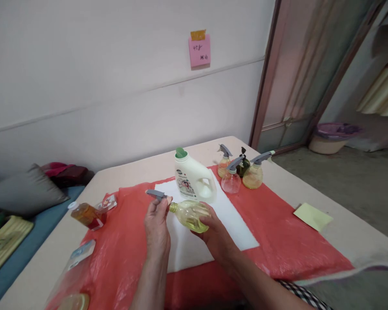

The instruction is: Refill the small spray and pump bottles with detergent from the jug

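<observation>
Tilting above the white sheet (187, 254), the yellow bottle (190, 214) lay gripped in the curled right hand (216, 230); the left hand (158, 218) pinched a gray spray head (157, 194) just beside its neck (173, 207). Behind stood a white jug (194, 168). Farther right clustered spray bottles (231, 183); the red covering (278, 237) spread toward its edge, pale counter (352, 232) reaching beyond.

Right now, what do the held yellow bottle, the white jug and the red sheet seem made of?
Yellow bottle: glossy and see-through, probably plastic, possibly glass. White jug: satin, likely moulded plastic, given its integral handle. Red sheet: probably thin plastic film, from its shiny wrinkles.
</observation>
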